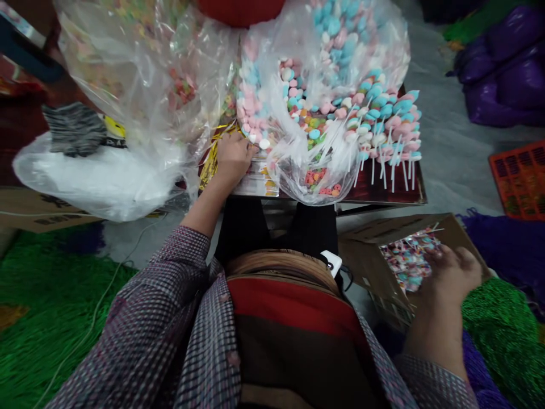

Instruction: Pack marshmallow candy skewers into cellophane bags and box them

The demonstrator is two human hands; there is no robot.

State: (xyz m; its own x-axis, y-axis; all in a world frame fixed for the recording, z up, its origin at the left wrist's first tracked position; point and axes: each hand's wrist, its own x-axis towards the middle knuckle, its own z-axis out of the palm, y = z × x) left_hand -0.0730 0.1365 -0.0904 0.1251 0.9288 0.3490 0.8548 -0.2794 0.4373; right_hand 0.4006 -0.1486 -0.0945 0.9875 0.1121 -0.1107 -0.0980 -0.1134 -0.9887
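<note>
My left hand [234,152] rests on the table between yellow twist ties [209,162] and a stack of clear flat wrappers [258,182]. Its fingers are bent together at the wrappers' edge; what they pinch, if anything, is hidden. Low on the right, my right hand [453,275] hangs over an open cardboard box [361,255] holding wrapped candy skewers [406,258]. Motion smears its fingers, so their grip is unclear. Pink, white and blue candy skewers [383,125] on white sticks lie piled at the table's right end.
Clear bags of gummy candy [183,88] and of pastel candy [340,34] cover the table's back. A grey knitted piece [74,128] lies at left. Green tinsel [51,301], an orange crate [519,179] and purple bundles [504,74] are on the floor around the table.
</note>
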